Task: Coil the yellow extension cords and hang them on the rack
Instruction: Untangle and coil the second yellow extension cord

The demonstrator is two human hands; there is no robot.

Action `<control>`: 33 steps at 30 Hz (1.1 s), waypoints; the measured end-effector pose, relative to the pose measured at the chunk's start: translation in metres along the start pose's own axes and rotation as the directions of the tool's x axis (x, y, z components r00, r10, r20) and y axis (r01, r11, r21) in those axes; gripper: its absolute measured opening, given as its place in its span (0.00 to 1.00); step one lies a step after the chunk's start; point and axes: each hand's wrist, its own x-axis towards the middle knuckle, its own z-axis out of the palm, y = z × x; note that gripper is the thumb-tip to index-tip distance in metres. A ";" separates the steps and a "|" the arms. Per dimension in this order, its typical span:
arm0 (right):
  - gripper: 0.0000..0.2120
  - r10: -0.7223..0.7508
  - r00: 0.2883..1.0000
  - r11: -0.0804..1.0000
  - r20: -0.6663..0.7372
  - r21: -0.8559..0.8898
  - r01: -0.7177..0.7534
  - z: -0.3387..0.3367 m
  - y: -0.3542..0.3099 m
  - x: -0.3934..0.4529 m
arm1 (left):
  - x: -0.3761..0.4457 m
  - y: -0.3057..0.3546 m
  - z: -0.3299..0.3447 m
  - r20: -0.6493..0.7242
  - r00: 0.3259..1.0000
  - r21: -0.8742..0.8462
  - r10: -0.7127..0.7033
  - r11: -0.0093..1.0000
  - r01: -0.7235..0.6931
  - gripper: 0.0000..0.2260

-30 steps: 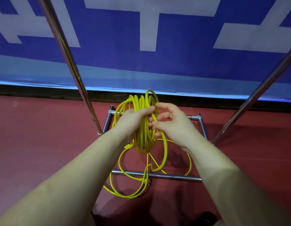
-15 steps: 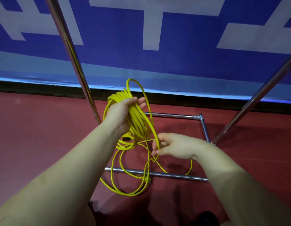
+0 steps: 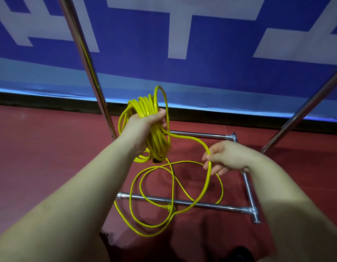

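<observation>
Above the red floor (image 3: 41, 157), the left hand (image 3: 143, 127) grips a bundle of coiled yellow extension cord (image 3: 154, 133). The right hand (image 3: 226, 157) pinches a single strand leading off the coil, and loose loops lie across the chrome rack (image 3: 201, 204) base below.

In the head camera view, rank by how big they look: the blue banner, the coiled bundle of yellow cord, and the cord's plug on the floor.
1. blue banner, filling the upper frame
2. coiled bundle, gripped by the left hand
3. plug, small, lying at the rack's lower bar

The bundle is nearer the camera, but the gaps are wide enough to rank.
</observation>
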 end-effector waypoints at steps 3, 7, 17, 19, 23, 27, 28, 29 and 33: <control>0.08 -0.014 0.994 0.882 -0.105 0.468 0.062 -0.006 -0.011 -0.004 | -0.006 -0.002 0.000 0.056 0.998 0.199 0.026 0.979 -0.036 0.03; 0.11 0.017 0.984 0.565 -0.177 0.814 0.136 -0.002 -0.029 -0.001 | -0.016 -0.007 0.009 0.133 0.991 0.282 -0.022 0.959 -0.017 0.02; 0.09 0.110 0.977 0.116 -0.184 0.978 0.171 0.010 -0.039 0.015 | -0.024 -0.012 0.014 0.314 0.934 0.307 -0.171 0.949 0.071 0.04; 0.10 0.057 0.980 0.164 -0.190 0.970 0.178 0.009 -0.040 0.014 | -0.024 -0.011 0.018 0.290 0.945 0.291 -0.153 0.955 0.066 0.02; 0.16 0.008 0.957 0.561 -0.290 0.794 0.236 0.013 -0.047 0.004 | -0.021 -0.012 0.023 0.155 0.981 0.177 -0.113 0.981 0.085 0.02; 0.18 -0.144 0.959 0.968 -0.246 0.164 0.187 0.036 -0.049 -0.007 | -0.017 -0.015 0.025 0.005 0.998 0.112 -0.070 0.991 0.069 0.04; 0.15 -0.209 0.944 0.975 -0.257 0.017 0.220 0.042 -0.047 -0.006 | -0.017 -0.015 0.026 -0.022 0.997 0.085 -0.074 0.994 0.075 0.04; 0.12 -0.275 0.915 0.961 -0.294 -0.079 0.264 0.048 -0.045 -0.004 | -0.017 -0.015 0.026 -0.044 0.996 0.056 -0.077 0.995 0.079 0.04; 0.11 -0.439 0.782 0.892 -0.442 -0.110 0.438 0.062 -0.046 0.005 | -0.017 -0.009 0.025 -0.108 0.992 -0.039 -0.060 0.998 0.056 0.05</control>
